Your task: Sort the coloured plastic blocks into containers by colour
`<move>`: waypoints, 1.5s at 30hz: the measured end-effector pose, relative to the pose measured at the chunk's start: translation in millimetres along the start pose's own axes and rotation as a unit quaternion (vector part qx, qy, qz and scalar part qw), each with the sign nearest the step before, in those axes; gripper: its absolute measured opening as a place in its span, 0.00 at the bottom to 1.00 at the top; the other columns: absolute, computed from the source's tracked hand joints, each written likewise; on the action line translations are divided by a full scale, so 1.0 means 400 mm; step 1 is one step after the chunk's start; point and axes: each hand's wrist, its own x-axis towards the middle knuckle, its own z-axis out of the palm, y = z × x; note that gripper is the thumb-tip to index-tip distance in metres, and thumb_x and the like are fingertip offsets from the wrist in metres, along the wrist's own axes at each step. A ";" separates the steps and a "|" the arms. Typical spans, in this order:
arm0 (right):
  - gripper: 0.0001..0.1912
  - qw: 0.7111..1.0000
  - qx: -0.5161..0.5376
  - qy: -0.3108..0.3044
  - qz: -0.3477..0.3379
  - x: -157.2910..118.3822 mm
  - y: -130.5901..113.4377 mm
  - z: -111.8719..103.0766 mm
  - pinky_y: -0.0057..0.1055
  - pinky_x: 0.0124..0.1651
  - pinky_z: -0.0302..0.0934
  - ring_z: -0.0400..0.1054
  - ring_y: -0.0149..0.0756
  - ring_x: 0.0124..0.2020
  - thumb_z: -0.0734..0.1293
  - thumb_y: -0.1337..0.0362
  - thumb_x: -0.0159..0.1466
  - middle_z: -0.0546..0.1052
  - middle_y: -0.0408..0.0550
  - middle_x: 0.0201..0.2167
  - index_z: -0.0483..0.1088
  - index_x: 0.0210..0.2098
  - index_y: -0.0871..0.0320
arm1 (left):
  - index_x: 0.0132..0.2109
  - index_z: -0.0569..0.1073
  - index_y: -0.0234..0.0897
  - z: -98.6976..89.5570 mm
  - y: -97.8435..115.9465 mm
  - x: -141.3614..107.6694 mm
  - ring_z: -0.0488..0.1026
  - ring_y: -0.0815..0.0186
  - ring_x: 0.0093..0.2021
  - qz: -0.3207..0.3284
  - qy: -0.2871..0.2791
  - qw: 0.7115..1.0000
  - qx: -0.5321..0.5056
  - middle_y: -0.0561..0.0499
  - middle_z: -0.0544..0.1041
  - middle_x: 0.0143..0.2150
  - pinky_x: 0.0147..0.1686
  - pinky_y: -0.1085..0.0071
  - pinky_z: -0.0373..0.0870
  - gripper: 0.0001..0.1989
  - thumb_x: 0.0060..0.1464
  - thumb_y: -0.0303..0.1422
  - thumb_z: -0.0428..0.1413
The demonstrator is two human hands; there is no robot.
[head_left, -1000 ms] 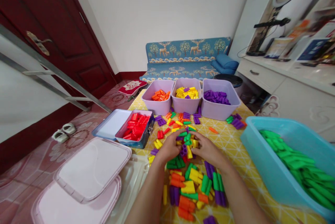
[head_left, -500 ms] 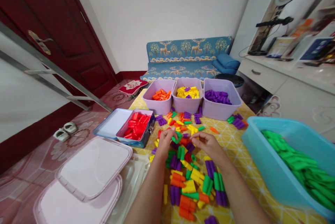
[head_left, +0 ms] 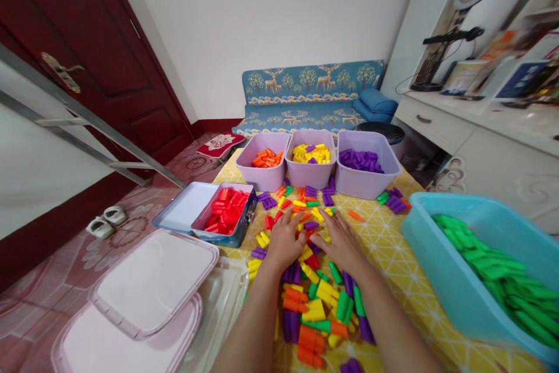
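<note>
Since the prior frame, both hands have flattened onto the pile: left hand point(head_left: 285, 241) and right hand point(head_left: 338, 247) have fingers splayed, each grip apart, nothing clamped. Loose plastic blocks point(head_left: 317, 297) in mixed colours lie under and before the palms on the yellow tabletop point(head_left: 393, 262). To the right, a turquoise tub point(head_left: 437, 280) holds green blocks; to the left, a blue tin box point(head_left: 238, 237) holds red blocks, pink lids point(head_left: 152, 280) lying lower left. Beyond, three lilac tubs point(head_left: 311, 178) hold orange, yellow, purple blocks. A deer-print sofa point(head_left: 305, 85) stands behind.
</note>
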 end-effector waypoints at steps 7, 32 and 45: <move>0.18 0.995 0.100 -0.022 -0.018 0.003 -0.033 -0.023 0.44 0.56 0.58 0.68 0.44 0.52 0.62 0.53 0.63 0.75 0.51 0.49 0.70 0.48 0.54 | 0.55 0.72 0.40 0.009 0.011 0.000 0.71 0.59 0.54 -0.003 0.006 0.991 -0.134 0.46 0.75 0.54 0.58 0.61 0.65 0.29 0.44 0.21 0.53; 0.16 0.991 0.108 0.073 -0.026 0.010 -0.016 -0.004 0.46 0.57 0.60 0.68 0.46 0.52 0.67 0.58 0.60 0.75 0.56 0.49 0.76 0.45 0.57 | 0.40 0.77 0.35 0.019 0.023 -0.001 0.75 0.63 0.43 -0.015 0.079 0.953 -0.293 0.47 0.80 0.40 0.47 0.66 0.69 0.09 0.51 0.29 0.58; 0.14 0.984 0.173 0.002 0.026 0.039 -0.057 -0.059 0.31 0.33 0.65 0.71 0.35 0.28 0.65 0.63 0.57 0.79 0.47 0.30 0.76 0.41 0.58 | 0.42 0.77 0.34 0.035 0.010 0.002 0.77 0.62 0.38 -0.081 0.120 0.933 -0.329 0.45 0.81 0.38 0.40 0.67 0.72 0.10 0.56 0.33 0.55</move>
